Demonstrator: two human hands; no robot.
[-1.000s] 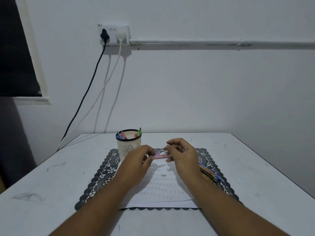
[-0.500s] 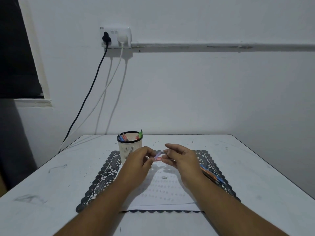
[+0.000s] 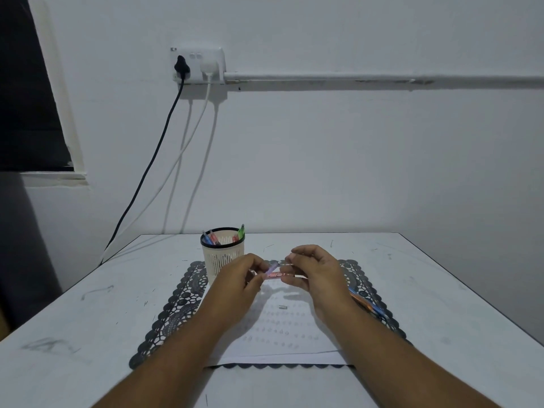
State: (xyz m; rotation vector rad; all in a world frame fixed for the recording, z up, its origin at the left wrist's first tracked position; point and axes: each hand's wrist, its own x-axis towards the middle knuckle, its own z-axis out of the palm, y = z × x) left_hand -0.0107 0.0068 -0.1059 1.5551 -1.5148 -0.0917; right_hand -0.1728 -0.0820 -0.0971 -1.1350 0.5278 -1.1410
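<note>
**Position.** The pink clear-barrelled pen is held in the air between both hands, above the sheet of paper and just in front of the pen cup. Your left hand pinches the pen's left end. The fingers of your right hand are curled round its right end.

**Procedure.** The step appears to be joining or parting the pen's pieces.
- Hold both pieces on one axis and grip close to the joint.
- Turn or push with the right hand only, and brace with the left.
- Work low over the paper so that a dropped piece lands there.
- Do not sweep the small loose part off the paper with a wrist.

**Not visible.**
- Your fingertips cover the joint, so it cannot be told whether anything is seated inside.
- The loose part is too small to identify.
- The spare pens on the placemat are partly hidden by your right forearm.
</note>
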